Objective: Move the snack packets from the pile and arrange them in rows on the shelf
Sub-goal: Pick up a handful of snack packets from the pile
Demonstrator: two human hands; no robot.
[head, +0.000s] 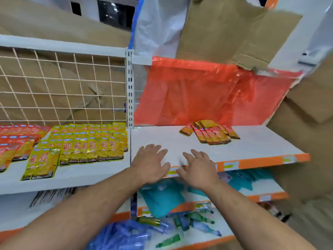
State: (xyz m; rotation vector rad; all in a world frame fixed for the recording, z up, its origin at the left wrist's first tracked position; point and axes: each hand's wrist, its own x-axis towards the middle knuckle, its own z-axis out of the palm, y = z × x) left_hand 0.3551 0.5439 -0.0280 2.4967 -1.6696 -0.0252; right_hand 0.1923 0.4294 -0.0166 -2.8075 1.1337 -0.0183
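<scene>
Snack packets (210, 132), orange-red and gold, are being kept in a fanned pile at the back of the shelf (261, 147), in front of a red plastic sheet (207, 92); yellow packets (90, 141) are being displayed in rows before a wire grid (63, 87); print is being blurred past reading; the left hand (151, 163) and right hand (198, 168) are being held flat and spread over its front edge, nothing being gripped.

The left forearm (81, 208) reaches in bare from eight o'clock, the right forearm (252, 217) from five o'clock; the left hand (150, 162) lies palm down, fingers spread toward twelve o'clock; the right hand (197, 170) sits just beside it, fingers splayed toward eleven o'clock, gripping nothing.
</scene>
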